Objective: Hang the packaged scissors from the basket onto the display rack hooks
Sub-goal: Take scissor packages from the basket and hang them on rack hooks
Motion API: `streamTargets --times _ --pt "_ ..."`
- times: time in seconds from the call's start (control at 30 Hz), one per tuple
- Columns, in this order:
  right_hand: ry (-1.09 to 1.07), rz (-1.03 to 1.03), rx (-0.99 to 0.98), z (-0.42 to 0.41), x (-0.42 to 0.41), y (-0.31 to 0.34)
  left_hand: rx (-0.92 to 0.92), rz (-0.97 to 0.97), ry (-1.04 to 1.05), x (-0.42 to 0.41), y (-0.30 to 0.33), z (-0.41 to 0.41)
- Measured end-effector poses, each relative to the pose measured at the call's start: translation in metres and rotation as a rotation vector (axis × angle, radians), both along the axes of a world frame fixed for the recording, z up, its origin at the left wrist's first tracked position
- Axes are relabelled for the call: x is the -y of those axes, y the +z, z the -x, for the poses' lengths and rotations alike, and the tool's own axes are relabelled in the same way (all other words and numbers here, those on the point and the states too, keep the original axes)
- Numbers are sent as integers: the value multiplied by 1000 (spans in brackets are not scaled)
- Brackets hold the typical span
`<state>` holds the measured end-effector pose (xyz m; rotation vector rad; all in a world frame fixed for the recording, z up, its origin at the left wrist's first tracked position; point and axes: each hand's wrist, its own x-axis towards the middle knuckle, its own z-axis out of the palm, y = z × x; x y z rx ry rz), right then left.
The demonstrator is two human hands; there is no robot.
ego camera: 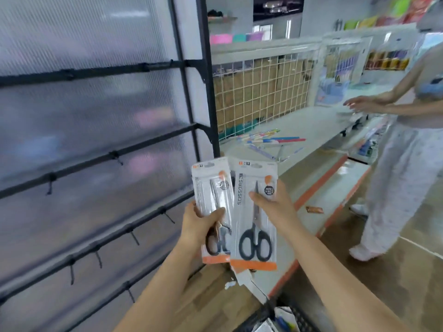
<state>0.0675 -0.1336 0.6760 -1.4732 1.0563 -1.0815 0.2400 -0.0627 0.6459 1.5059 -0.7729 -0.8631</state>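
The left hand [200, 220] has its fingers and thumb wrapped around one pack of scissors [213, 209], held upright. The right hand [271, 207] grips a second pack of scissors [254, 226] just beside it, edges overlapping. Both packs are in front of the display rack [96, 164], apart from its black hooks [135, 238]. The basket [282, 317] sits below, at the bottom edge.

Only legible txt: "SCISSORS", vertical on the right scissors pack [254, 219]; other pack labels too blurry.
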Motion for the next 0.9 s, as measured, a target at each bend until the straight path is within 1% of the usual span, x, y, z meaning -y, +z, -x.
streamTargets --times 0.17,0.3,0.4,0.47,0.77,0.9 --pt "173 10 -12 -36 -32 20 -46 15 147 -61 16 -30" --pt "320 21 -29 -82 -62 36 -37 54 273 -117 39 -63" --pt "414 48 7 -121 -90 54 -85 112 342 -156 57 -86" --pt "469 54 52 -148 -109 66 -104 149 430 -181 69 -102" --pt "629 141 167 -293 -197 106 -28 242 681 -306 105 -226" --pt "706 201 192 -356 -243 122 60 305 786 -365 120 -280"
